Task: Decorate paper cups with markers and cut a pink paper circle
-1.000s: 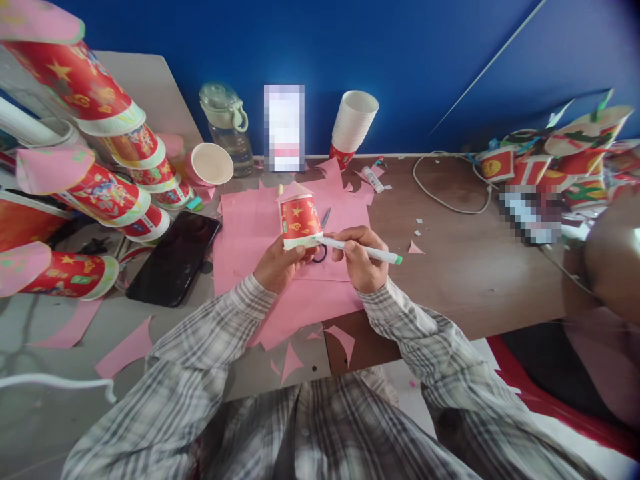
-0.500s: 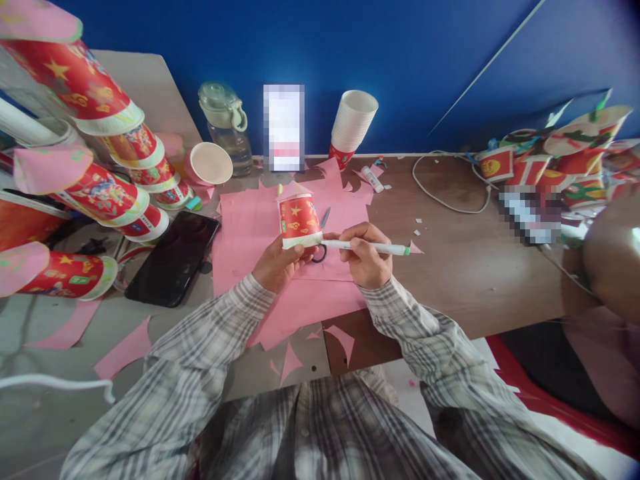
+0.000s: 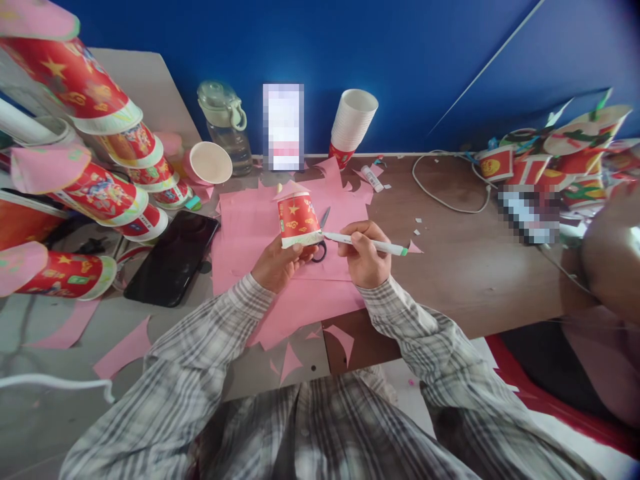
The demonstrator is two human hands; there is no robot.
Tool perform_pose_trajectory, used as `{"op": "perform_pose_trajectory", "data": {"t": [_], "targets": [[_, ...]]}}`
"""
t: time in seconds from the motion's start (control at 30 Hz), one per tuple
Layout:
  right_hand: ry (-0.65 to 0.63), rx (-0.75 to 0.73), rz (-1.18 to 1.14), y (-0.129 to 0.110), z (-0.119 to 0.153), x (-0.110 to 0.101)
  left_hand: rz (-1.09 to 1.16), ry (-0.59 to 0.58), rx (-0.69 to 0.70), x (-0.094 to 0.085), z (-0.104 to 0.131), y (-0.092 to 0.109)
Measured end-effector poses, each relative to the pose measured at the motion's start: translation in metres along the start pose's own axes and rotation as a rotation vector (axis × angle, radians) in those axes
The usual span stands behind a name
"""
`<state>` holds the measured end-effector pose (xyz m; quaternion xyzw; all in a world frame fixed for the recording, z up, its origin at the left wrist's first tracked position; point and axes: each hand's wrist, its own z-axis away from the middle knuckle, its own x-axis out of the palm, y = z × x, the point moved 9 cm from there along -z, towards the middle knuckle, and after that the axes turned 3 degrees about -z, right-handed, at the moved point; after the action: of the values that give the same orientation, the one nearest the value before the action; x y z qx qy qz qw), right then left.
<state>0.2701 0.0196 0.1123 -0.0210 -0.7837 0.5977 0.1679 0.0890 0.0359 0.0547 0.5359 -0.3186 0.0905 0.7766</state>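
Left hand [image 3: 277,265] wrapped around red paper cup with pink paper lid [image 3: 299,219], above pink paper sheets [image 3: 250,227]. Right hand [image 3: 364,253] fingers pinching white green-capped marker [image 3: 367,245], tip touching cup's lower rim.

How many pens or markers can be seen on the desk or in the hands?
1. The white marker with a green cap is in the right hand, its tip at the red cup held by the left hand. Others may be hidden under clutter.

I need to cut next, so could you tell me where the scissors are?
In the head view, the scissors lie on the pink paper, mid-table, mostly hidden between the red cup and the right hand.
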Motion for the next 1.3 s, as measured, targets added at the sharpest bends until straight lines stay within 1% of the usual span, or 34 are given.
{"op": "perform_pose_trajectory", "data": {"t": [0.27,0.43,0.5,0.57,0.67,0.83,1.3], "targets": [[-0.030,-0.012,0.008,0.0023,0.0031,-0.0003,0.016,-0.007,-0.005,-0.0004,0.0004,-0.0001],[-0.081,-0.030,-0.066,0.0003,0.0033,0.0043,0.009,-0.021,0.000,0.0035,0.0014,0.0023],[-0.075,-0.039,-0.079,-0.0011,0.0028,0.0040,0.015,-0.019,-0.005,0.0046,0.0016,0.0028],[-0.042,-0.038,-0.065,-0.0015,0.0021,0.0015,0.020,-0.007,-0.010,0.0044,0.0016,0.0029],[-0.015,-0.014,-0.025,0.0010,0.0012,0.0000,0.019,-0.005,-0.009,0.0044,0.0017,0.0031],[-0.009,-0.016,-0.006,0.0047,-0.0003,-0.0001,0.001,-0.040,0.018,0.0058,0.0019,0.0038],[-0.026,-0.012,-0.006,0.0039,0.0017,0.0005,0.018,-0.017,0.009,0.0016,0.0011,0.0001]]}}
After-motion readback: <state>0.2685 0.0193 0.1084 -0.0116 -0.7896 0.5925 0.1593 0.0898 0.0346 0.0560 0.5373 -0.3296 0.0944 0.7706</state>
